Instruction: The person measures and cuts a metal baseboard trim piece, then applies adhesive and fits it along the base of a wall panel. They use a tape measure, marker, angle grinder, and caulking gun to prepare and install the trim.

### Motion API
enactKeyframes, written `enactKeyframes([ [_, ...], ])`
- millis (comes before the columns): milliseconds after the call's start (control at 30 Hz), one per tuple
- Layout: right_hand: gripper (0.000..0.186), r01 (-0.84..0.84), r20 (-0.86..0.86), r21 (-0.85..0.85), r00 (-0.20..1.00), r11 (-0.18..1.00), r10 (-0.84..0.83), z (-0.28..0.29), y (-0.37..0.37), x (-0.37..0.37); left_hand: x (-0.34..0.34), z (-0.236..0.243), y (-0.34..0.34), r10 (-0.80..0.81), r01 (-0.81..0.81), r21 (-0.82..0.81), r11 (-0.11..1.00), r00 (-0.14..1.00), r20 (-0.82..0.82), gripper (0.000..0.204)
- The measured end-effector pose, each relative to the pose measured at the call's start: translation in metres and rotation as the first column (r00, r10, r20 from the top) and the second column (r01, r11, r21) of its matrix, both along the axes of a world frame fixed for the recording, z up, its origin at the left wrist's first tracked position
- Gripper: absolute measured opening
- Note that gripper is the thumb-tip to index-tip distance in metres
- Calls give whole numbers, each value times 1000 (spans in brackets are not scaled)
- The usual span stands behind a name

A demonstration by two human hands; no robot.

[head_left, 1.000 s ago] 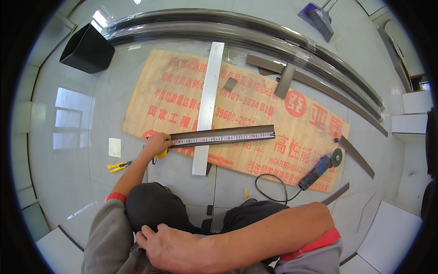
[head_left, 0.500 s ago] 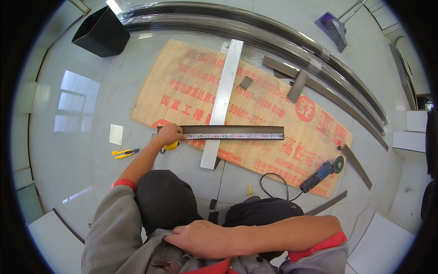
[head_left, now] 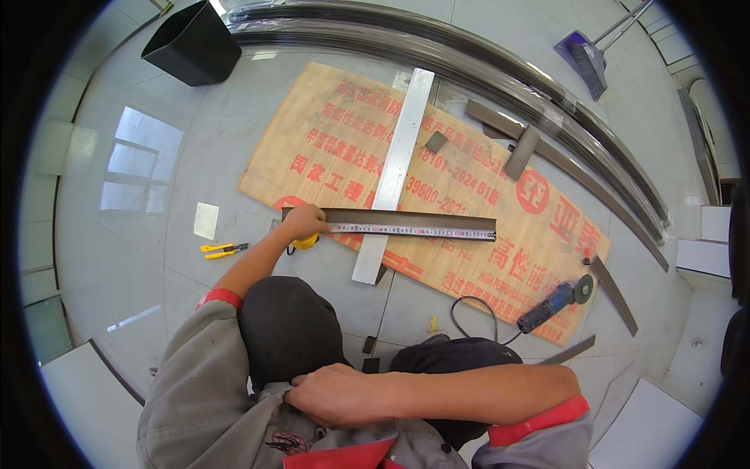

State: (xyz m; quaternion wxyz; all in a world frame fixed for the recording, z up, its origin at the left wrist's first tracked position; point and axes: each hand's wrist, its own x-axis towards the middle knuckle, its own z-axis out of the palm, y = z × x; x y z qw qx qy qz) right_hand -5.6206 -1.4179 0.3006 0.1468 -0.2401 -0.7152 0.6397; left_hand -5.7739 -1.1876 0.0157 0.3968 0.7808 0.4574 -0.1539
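Observation:
My left hand (head_left: 303,222) is closed over the left end of a dark brown metal channel strip (head_left: 351,215) and the blade of a tape measure (head_left: 306,242), whose yellow case shows just below the fingers. The blade runs out along the strip to its right end. The strip lies across a silver metal bar (head_left: 400,156) on a printed wooden board (head_left: 273,152). Across my chest, my right hand (head_left: 332,396) is curled closed against my grey jacket (head_left: 195,375). Its fingertips are hidden in a fold of the cloth, so what they hold cannot be seen.
A blue angle grinder (head_left: 547,306) with a black cord rests on the board's right end. Yellow pliers-like cutters (head_left: 223,250) lie left of my arm. Brown offcuts (head_left: 522,152), long wrapped profiles (head_left: 469,62), a black bin (head_left: 191,51) and a dustpan with brush (head_left: 584,59) lie beyond.
The whole view has shifted slightly, with the floor things appearing further right. Both hands keep their places, the left on the strip and tape, the right at my jacket.

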Motion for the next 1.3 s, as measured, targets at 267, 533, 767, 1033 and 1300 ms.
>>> enactKeyframes([
  [267, 16, -87, -247, -184, 968, 979, 39, -18, -2, -6, 2, 4, -1, 9, -9, -7, 1000, 1000, 0, 34],
  [533, 13, 61, 81, 119, 994, 991, -71, 15, 11, 9, -1, 1, -2, 21, -21, -37, 999, 1000, -3, 32],
  [767, 12, -6, 27, -175, 1000, 985, 11, 24, 29, 19, -2, 0, -2, 9, -9, -26, 1000, 1000, 9, 32],
  [1033, 20, 299, -192, -543, 865, 785, -463, 37, 30, 55, -5, -3, -3, -1, 0, 17, 1000, 1000, 31, 32],
  [1300, 23, 35, -63, -552, 995, 833, -83, 41, 66, 75, -4, 3, -3, 1, -2, -21, 1000, 1000, -2, 31],
])
